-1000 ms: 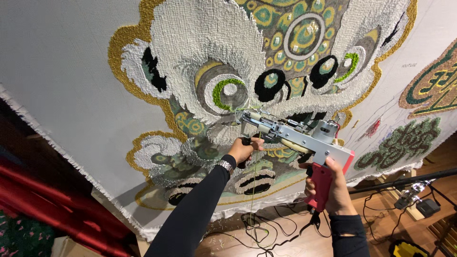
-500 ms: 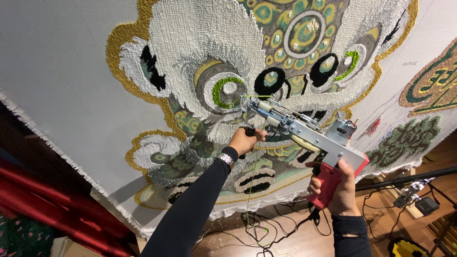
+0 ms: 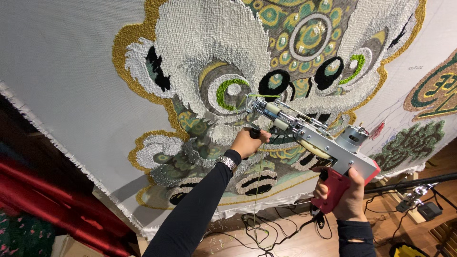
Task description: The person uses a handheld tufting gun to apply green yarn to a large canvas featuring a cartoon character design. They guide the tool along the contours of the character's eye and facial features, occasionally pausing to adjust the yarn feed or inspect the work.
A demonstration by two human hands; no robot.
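Note:
A silver tufting gun (image 3: 316, 138) with a red pistol grip points its needle at the stretched cloth. My right hand (image 3: 346, 195) is closed on the red grip at the lower right. My left hand (image 3: 247, 142) grips the gun's black front handle below the barrel, with a metal watch on its wrist. The needle tip sits at a green and white eye ring of a tufted lion-face rug (image 3: 266, 71) worked in white, gold, green and black yarn. A thin green yarn strand (image 3: 257, 190) hangs from the gun toward the floor.
The grey backing cloth (image 3: 62, 62) fills the upper left, its frayed edge running diagonally. Red fabric (image 3: 52, 204) hangs at the lower left. Cables (image 3: 266, 233) lie on the wooden floor below. A black stand bar (image 3: 414, 183) and small devices stand at the right.
The tufting gun and both my hands have moved up and slightly right across the rug, bringing the needle from the lower face to the green eye ring.

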